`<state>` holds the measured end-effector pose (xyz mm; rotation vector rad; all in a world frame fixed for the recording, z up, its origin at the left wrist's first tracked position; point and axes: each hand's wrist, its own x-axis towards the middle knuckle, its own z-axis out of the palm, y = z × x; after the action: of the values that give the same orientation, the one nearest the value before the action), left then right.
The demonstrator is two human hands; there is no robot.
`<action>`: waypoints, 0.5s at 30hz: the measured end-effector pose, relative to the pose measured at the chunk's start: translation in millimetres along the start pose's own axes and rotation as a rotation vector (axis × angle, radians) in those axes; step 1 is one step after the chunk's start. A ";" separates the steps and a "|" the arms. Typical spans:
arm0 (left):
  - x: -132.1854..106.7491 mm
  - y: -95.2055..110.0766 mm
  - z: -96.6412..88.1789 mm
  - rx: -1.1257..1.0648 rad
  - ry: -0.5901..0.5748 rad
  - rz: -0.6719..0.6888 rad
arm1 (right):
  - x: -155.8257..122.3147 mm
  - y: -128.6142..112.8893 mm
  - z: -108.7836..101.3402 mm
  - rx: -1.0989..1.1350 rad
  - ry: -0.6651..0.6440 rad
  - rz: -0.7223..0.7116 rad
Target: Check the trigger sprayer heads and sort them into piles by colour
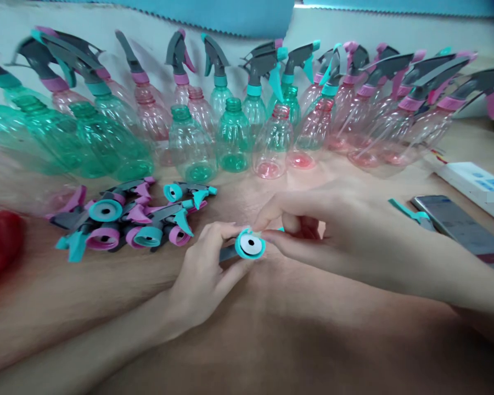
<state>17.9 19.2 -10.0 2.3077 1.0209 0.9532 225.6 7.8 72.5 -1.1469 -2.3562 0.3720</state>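
My left hand (201, 274) is closed around a grey and turquoise spray trigger head (251, 245), its collar facing me. Inside the collar sits a white disc with a dark centre hole. The thumb and forefinger of my right hand (313, 225) are pinched together at the collar's upper right rim; whether something small is between them I cannot make out. A pile of loose trigger heads (142, 219), pink, turquoise and grey, lies left of my hands. Beyond it stand an uncapped green bottle (234, 137) and an uncapped pink bottle (274, 145).
Several bottles with trigger heads fitted (395, 104) line the back along a pale wall. On the right lie a phone (465, 225), a turquoise-grey piece (414, 215) and a white box (477, 186). A red object (0, 247) is at the left edge.
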 end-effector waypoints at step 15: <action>1.0 -1.1 -0.3 0.038 0.001 0.052 | 1.1 2.5 9.0 0.031 -0.021 -0.066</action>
<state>17.6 20.6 -10.1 2.3763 0.9919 0.9635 221.9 10.0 64.2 -1.0532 -2.3912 0.3987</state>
